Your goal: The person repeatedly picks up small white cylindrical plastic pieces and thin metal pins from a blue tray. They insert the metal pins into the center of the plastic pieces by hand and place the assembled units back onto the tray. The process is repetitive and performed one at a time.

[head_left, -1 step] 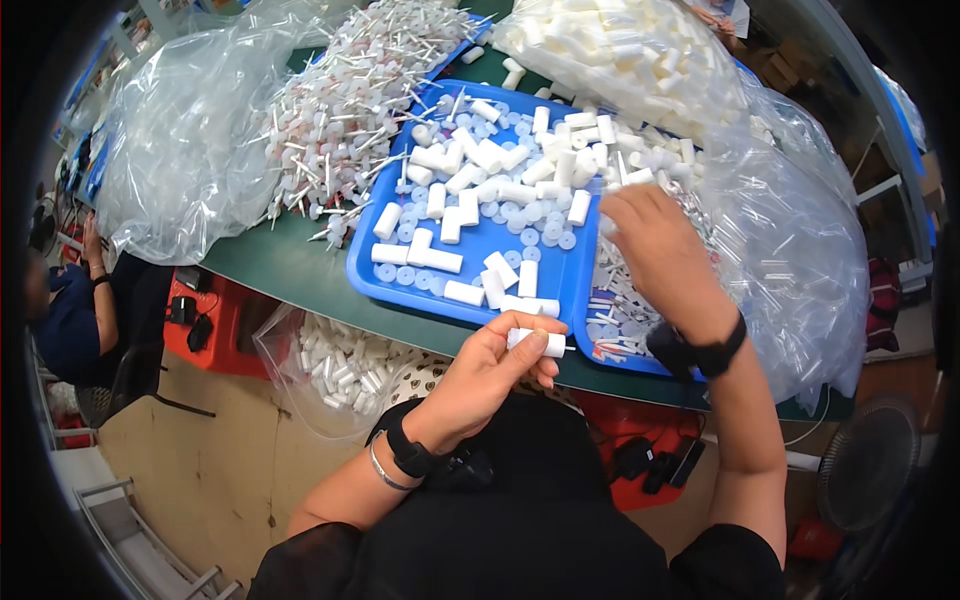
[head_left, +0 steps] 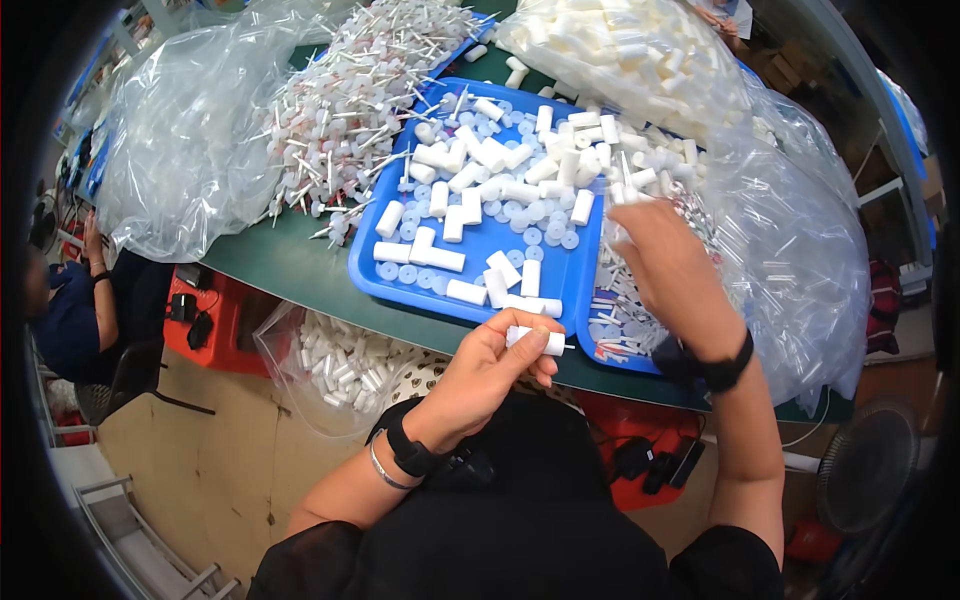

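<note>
My left hand [head_left: 480, 370] is closed near the table's front edge. Between its thumb and fingers lies a white cylinder [head_left: 547, 343], with a thin white pin jutting from its right end. My right hand [head_left: 668, 270] hovers over the right-hand blue tray [head_left: 583, 322], palm down with bent fingers. Its fingertips are blurred and partly hidden, so I cannot see whether they hold anything. Small thin pins [head_left: 622, 312] and translucent discs lie under that hand. In the left-hand blue tray [head_left: 385, 288] are loose white cylinders [head_left: 443, 259] and translucent discs [head_left: 408, 273].
A heap of stemmed white pieces [head_left: 335, 120] sits at the back left beside a clear plastic bag [head_left: 190, 150]. A bag of white cylinders [head_left: 640, 60] stands at the back right. Below the table is another bag of cylinders [head_left: 350, 365]. At left sits another person [head_left: 75, 310].
My right hand has shifted slightly to the right and towards me over the right-hand tray. The left hand still grips the white cylinder in the same place.
</note>
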